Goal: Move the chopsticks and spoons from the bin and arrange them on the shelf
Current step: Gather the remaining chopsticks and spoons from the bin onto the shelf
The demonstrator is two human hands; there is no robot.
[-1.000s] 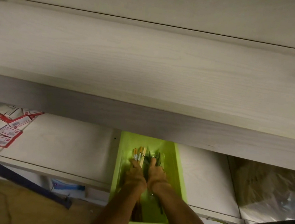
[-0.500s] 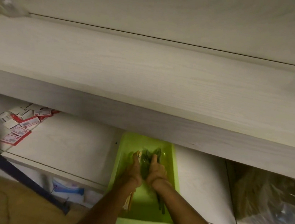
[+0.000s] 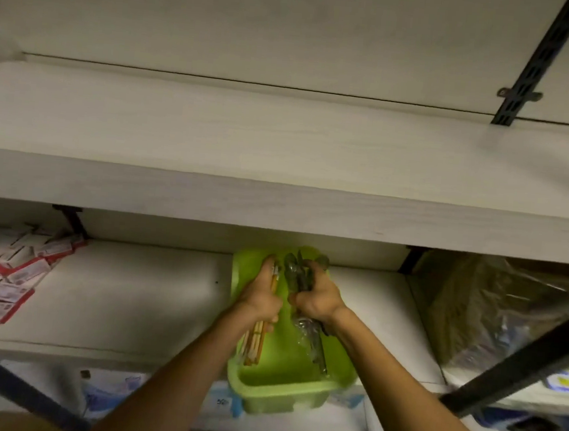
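Two hands in green bin (image 3: 281,393), left hand (image 3: 262,296) gripping chopsticks (image 3: 255,343), right hand (image 3: 317,297) spoons (image 3: 297,275)

Both forearms reach forward, left hand (image 3: 261,296) and right hand (image 3: 317,295) curled, gripping.

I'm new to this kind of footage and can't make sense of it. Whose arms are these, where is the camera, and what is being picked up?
There is no machine here: a person wears a camera on the head, looking forward and down, so the two bare arms are that person's own. Both reach into a green plastic bin standing on a lower shelf. The left hand grips a bundle of wooden chopsticks. The right hand grips a bunch of spoons in clear wrapping. Above runs a broad pale shelf. On the lower shelf, red and white packets lie to the left and a clear plastic bag to the right.
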